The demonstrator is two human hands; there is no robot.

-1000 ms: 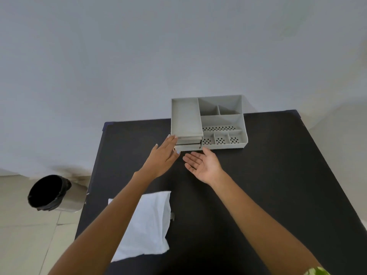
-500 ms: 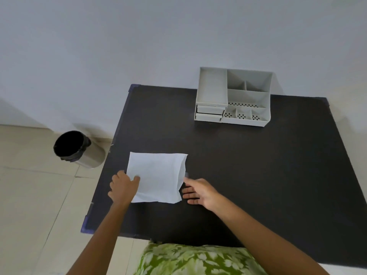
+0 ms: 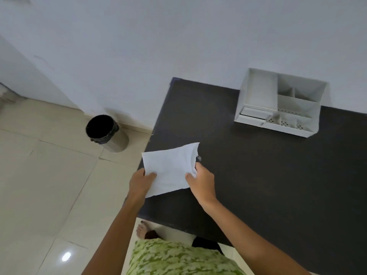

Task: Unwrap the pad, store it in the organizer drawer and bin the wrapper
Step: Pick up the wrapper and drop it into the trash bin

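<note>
A flat white wrapper [image 3: 170, 165] is lifted over the left edge of the black table [image 3: 268, 185]. My left hand [image 3: 141, 182] pinches its lower left corner and my right hand [image 3: 200, 180] grips its right side, thumbs on top. The wrapper's right edge looks torn open. A grey desk organizer [image 3: 278, 104] stands at the table's far edge, with its two small drawers [image 3: 253, 114] at the lower left front pushed in. No pad is in sight. A metal bin [image 3: 106, 132] with a black liner stands on the floor to the left of the table.
A small dark scrap [image 3: 198, 158] lies on the table just beyond my right thumb. A white wall runs behind the table. Beige floor tiles [image 3: 49, 185] spread to the left. My foot [image 3: 142, 230] shows under the table's near edge.
Both hands left the organizer and came back to the wrapper. They have now gripped it at both sides and lifted it off the table. The view has swung left.
</note>
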